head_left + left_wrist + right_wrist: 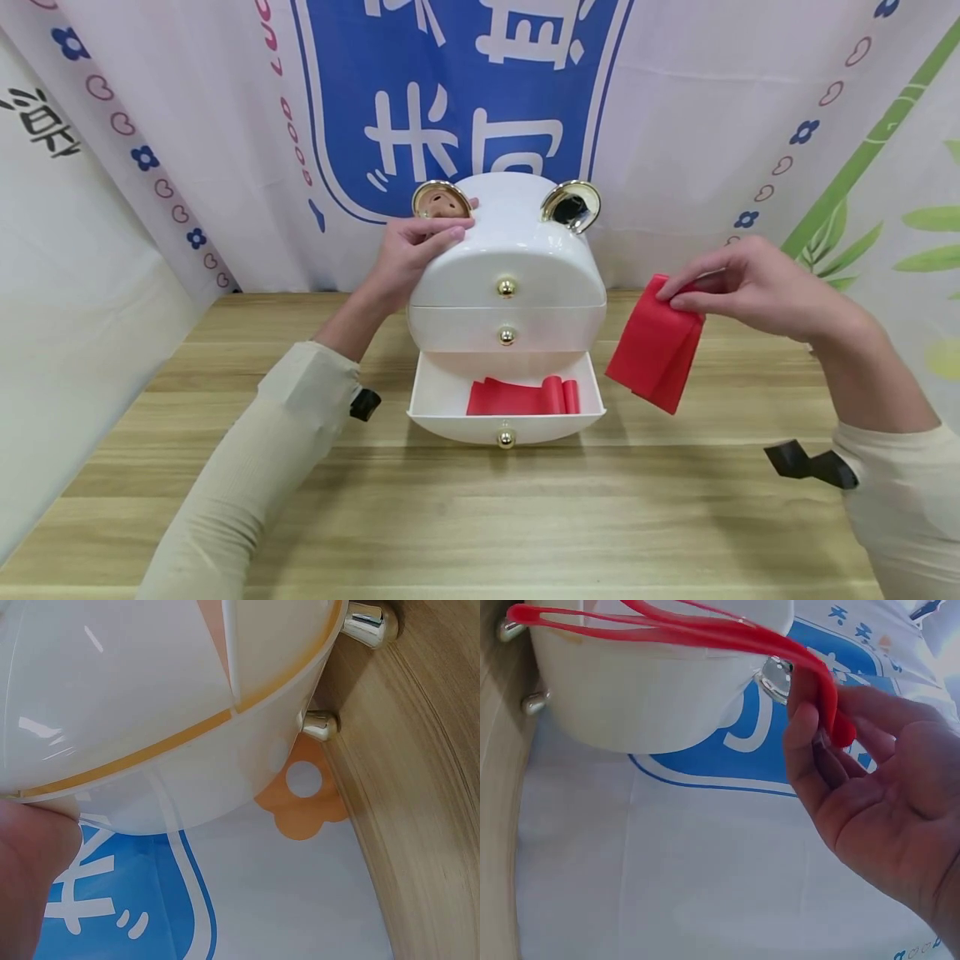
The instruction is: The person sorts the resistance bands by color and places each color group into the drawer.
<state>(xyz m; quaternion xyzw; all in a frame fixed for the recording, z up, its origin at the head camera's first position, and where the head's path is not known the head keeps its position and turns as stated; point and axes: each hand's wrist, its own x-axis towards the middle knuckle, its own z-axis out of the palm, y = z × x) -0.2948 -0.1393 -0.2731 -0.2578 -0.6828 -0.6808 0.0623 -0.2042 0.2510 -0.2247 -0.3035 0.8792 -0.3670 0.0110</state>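
A white drawer box with gold-rimmed ears stands on the table. My left hand holds its upper left side by the left ear, thumb and index finger lying along the shell and another fingertip showing behind the ear. In the left wrist view, part of that hand touches the shell's edge. To the right of the box, my right hand pinches a folded red ribbon between thumb and fingers, its layers hanging down. The bottom drawer is pulled out, holding another red ribbon, partly rolled.
Two upper drawers with gold knobs are closed. The wooden table runs in front of the box. A printed curtain hangs right behind it. Short gold feet hold the box off the table.
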